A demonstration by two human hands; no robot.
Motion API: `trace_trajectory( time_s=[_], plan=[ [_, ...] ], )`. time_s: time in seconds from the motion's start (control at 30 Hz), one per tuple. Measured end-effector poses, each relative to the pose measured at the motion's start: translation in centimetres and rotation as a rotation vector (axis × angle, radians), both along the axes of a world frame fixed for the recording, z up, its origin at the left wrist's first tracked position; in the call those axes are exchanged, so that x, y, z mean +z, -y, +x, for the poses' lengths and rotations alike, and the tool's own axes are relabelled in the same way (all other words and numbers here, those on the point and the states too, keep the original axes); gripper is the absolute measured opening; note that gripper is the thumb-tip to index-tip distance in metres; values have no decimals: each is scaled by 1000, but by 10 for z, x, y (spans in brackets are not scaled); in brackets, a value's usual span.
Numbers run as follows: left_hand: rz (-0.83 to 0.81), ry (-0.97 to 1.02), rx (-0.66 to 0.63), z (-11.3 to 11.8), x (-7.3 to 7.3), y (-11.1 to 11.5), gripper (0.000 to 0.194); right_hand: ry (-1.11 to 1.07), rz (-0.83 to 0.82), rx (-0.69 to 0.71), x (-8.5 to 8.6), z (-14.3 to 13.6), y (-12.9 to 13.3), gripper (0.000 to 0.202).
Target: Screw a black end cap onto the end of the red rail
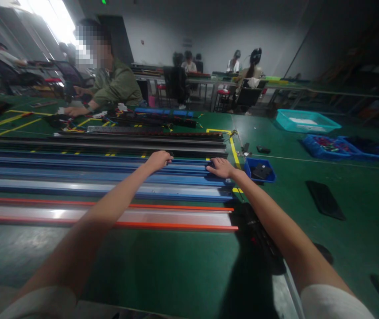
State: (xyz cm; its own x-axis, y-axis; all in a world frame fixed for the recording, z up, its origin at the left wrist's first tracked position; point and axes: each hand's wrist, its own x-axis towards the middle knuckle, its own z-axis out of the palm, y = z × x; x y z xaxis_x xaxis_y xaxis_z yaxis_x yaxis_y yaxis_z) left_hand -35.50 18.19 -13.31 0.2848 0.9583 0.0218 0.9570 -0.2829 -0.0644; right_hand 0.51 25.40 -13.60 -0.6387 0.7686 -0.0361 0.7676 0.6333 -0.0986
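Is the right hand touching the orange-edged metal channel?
Apart: the head view shows blue metal channels between the right hand and the orange-edged channel.

Wall: grey, plain [209, 26] | window: bright glare, upper left [55, 17] | tabletop: green [183, 266] | chairs: black, behind [249, 95]

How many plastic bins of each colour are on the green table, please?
Teal bin: 1
Blue bins: 3
Total: 4
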Motion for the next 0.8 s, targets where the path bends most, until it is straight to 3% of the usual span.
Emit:
trace_trajectory(
  time_s=[0.4,0.53,0.7,0.8],
  plan=[
    [84,-43,28,2,-3,-11,37,-14,-12,15,-5,4,-10,101],
    [173,-36,37,6,-2,-12,27,-18,-17,25,-8,2,-19,107],
    [277,-20,50,9,-2,-15,48,-24,-14,34,-11,0,-32,106],
    [297,-25,55,11,-3,-18,47,-19,-18,23,-13,-3,-39,107]
  ],
)
